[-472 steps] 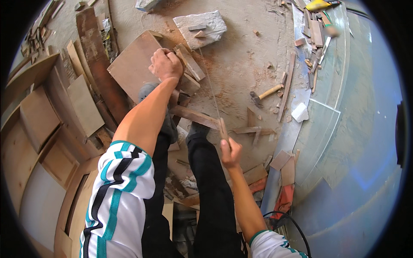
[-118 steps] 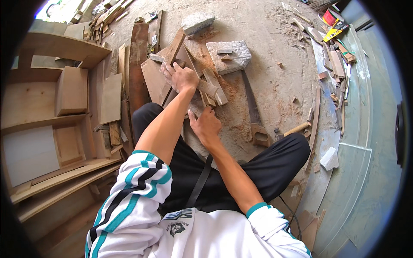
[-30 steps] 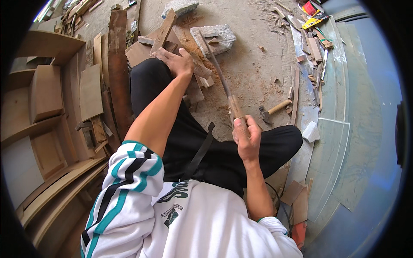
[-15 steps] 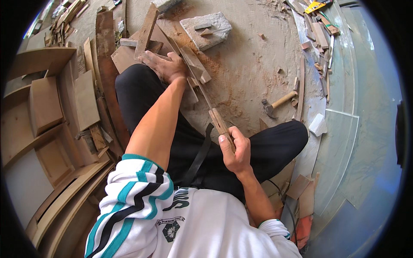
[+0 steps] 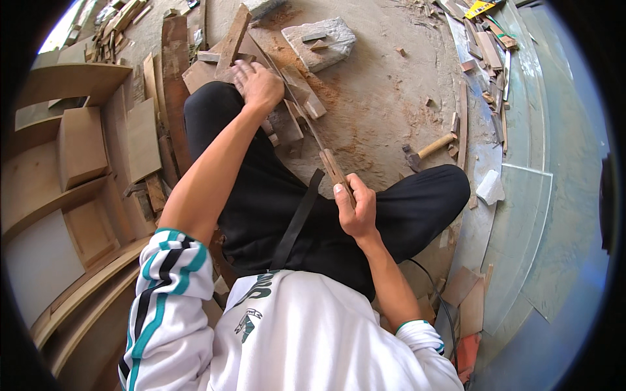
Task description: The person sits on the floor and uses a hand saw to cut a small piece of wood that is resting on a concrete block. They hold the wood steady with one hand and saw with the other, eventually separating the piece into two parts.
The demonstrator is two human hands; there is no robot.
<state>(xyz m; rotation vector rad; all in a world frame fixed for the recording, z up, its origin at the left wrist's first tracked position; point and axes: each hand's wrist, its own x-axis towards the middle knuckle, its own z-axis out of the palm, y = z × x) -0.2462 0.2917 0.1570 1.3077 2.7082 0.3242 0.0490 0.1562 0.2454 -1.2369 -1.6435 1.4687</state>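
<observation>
My right hand (image 5: 356, 206) is closed around the wooden handle (image 5: 334, 171) of a handsaw. From it the thin saw blade (image 5: 308, 124) runs up and left, past the edge of some stacked wood. Beside my left knee, my left hand (image 5: 259, 86) is spread over the wood pieces, its fingers apart and partly blurred; whether it presses on them I cannot tell. An upright wooden strip (image 5: 233, 40) leans just beyond those fingers. Right of the blade lies a short wood block (image 5: 304, 92). Where the blade meets the wood is hard to make out.
A pale stone slab (image 5: 319, 55) with small offcuts lies ahead on the dusty floor. A hammer (image 5: 432, 151) rests beyond my right knee. Glass sheets (image 5: 521, 241) and wood scraps (image 5: 488, 49) line the right side. Wooden cabinet parts (image 5: 85, 146) stand at left.
My left hand has lifted its fingers and shifted slightly over the wood. My right hand still grips the saw. The whole view has shifted a little to the right.
</observation>
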